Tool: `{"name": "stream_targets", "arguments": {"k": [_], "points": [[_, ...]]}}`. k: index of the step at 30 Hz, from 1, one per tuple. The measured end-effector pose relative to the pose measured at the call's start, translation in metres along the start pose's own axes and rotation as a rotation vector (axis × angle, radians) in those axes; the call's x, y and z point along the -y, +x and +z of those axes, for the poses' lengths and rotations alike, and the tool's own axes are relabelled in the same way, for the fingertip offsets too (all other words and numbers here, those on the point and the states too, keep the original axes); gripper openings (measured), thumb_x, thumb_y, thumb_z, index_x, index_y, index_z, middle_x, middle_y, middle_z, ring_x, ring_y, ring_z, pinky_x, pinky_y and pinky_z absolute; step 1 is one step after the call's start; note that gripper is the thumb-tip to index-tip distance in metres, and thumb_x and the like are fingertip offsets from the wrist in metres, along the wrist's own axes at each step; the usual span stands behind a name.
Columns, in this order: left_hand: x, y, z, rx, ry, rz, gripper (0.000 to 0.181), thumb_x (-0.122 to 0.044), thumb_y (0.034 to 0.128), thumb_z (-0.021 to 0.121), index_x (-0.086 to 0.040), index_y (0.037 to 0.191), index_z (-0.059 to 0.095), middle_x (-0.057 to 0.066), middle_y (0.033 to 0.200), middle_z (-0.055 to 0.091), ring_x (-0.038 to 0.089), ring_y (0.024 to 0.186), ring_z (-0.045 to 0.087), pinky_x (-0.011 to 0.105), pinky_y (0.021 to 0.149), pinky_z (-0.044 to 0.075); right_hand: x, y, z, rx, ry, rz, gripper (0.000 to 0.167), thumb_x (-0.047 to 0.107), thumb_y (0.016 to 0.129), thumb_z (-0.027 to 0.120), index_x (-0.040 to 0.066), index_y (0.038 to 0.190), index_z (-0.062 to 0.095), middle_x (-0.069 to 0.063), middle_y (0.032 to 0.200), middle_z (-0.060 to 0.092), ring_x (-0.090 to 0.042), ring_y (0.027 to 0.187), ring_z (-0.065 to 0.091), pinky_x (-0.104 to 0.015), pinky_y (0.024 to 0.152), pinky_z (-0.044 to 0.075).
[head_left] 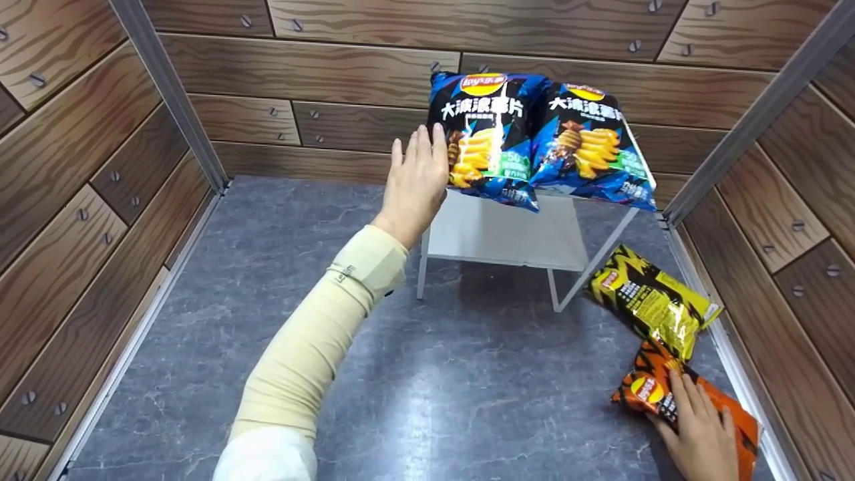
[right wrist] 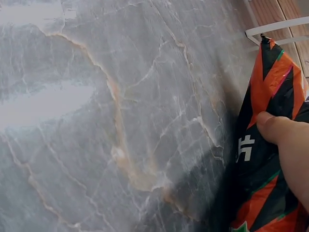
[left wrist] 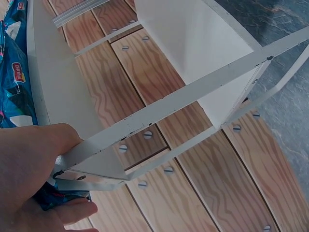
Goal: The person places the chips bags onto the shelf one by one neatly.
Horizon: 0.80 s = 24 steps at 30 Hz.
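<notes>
Two blue-and-black potato chip bags stand side by side on top of a white metal rack: the left bag [head_left: 477, 133] and the right bag [head_left: 591, 143]. My left hand [head_left: 417, 177] touches the left bag's side with fingers extended. In the left wrist view, that thumb lies at the rack's white frame [left wrist: 169, 99]. Low on the right, my right hand [head_left: 701, 427] grips an orange-and-black chip bag [head_left: 735, 414]. Its thumb [right wrist: 280, 130] presses the bag's printed face in the right wrist view, where its other fingers are hidden.
A yellow-and-black chip bag [head_left: 651, 300] lies on the grey marbled floor [head_left: 427, 387], against the orange one. Below the blue bags, the rack has a lower white shelf [head_left: 507, 230]. Wood-patterned walls [head_left: 361, 73] enclose the space on three sides.
</notes>
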<state>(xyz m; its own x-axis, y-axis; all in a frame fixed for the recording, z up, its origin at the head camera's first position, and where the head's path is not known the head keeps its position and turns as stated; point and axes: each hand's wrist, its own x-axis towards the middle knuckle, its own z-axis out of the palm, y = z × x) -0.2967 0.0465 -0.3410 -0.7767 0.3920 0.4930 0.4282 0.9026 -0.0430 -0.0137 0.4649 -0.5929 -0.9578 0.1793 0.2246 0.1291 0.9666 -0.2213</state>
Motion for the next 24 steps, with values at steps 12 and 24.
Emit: {"name": "stream_targets", "arguments": {"k": [12, 24], "points": [[-0.001, 0.000, 0.001, -0.062, 0.027, 0.011, 0.067, -0.017, 0.0915, 0.067, 0.005, 0.148, 0.038, 0.026, 0.147, 0.049, 0.034, 0.135, 0.051, 0.052, 0.116, 0.037, 0.012, 0.016, -0.027, -0.276, 0.190, -0.097, 0.095, -0.006, 0.069, 0.080, 0.008, 0.153, 0.037, -0.038, 0.131, 0.053, -0.059, 0.109, 0.053, -0.066, 0.089, 0.041], [-0.001, 0.000, 0.002, -0.063, 0.025, 0.008, 0.065, -0.015, 0.0924, 0.065, 0.005, 0.148, 0.038, 0.025, 0.147, 0.049, 0.033, 0.135, 0.051, 0.051, 0.116, 0.036, 0.044, 0.034, -0.065, -0.104, 0.383, 0.176, 0.072, 0.018, 0.095, 0.065, 0.012, 0.157, 0.029, -0.043, 0.134, 0.047, -0.064, 0.111, 0.053, -0.071, 0.086, 0.046]]}}
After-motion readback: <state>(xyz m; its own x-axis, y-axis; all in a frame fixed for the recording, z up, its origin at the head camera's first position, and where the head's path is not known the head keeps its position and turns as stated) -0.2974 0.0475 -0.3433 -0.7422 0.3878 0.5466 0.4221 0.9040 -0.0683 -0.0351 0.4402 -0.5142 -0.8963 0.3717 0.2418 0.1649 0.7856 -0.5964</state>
